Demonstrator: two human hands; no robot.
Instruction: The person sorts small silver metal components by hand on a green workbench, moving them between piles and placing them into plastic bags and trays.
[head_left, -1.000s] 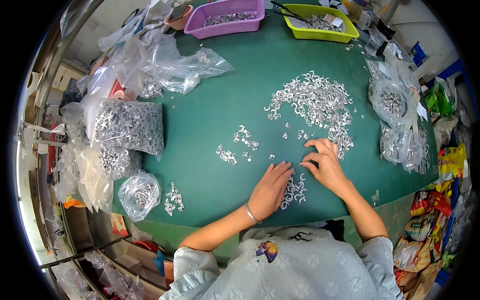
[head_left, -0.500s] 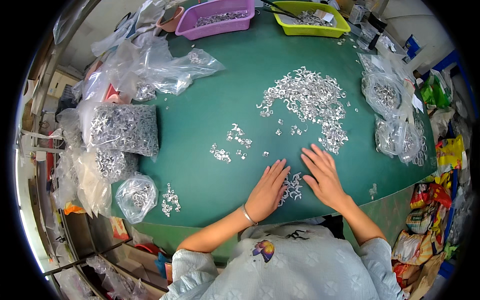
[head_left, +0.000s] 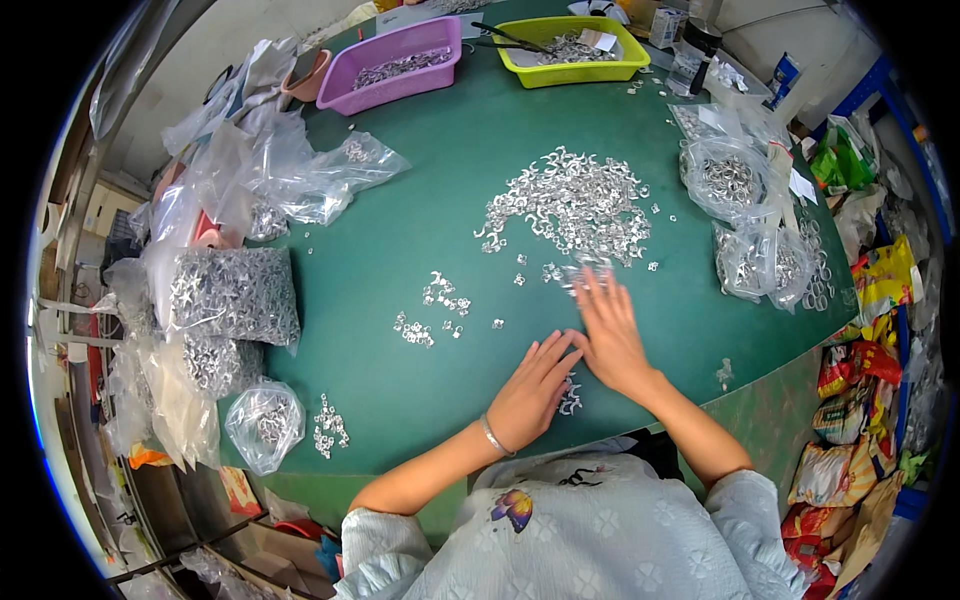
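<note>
A large heap of small silvery metal pieces (head_left: 575,200), some of them crescent-shaped, lies on the green table. My right hand (head_left: 615,340) reaches flat to the heap's near edge. Its fingers are stretched out over a few loose pieces blurred by motion. My left hand (head_left: 527,400) rests palm down nearer to me, fingers extended, its fingertips close to the right thumb. Beside and partly under it sits a small group of crescent pieces (head_left: 570,396). Left of the hands, two small clusters (head_left: 440,293) of pieces lie on the table.
At the back stand a purple tray (head_left: 338,95) and a yellow-green tray (head_left: 570,76), both holding metal pieces. Clear bags of parts (head_left: 235,295) crowd the left side. More filled bags (head_left: 735,185) line the right edge. An opened bag (head_left: 265,425) and loose pieces (head_left: 328,425) lie front left.
My right hand has moved forward and left to the heap's near edge, where pieces now blur. My left hand stays near the crescent group. The whole view has shifted slightly.
</note>
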